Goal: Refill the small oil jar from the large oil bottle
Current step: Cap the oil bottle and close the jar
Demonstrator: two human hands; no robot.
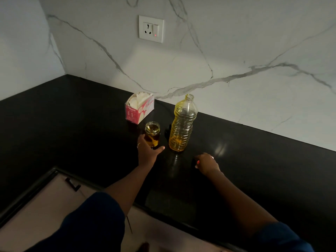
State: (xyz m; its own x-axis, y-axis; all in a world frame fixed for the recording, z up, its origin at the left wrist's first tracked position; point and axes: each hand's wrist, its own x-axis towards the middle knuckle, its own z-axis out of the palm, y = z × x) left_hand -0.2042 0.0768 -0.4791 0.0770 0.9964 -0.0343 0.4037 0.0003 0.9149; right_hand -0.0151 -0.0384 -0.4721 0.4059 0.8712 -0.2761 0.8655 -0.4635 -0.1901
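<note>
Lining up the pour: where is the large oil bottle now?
Head view, centre: the large oil bottle stands open on the black counter, just right of the small oil jar that the left hand holds.

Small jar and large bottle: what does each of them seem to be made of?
Small jar: probably clear glass with a glossy finish; it has a thick rim and straight, rigid walls. Large bottle: likely thin clear plastic, shiny; it has moulded horizontal ribs and a narrow open neck, and the yellow oil shows through its wall.
</note>
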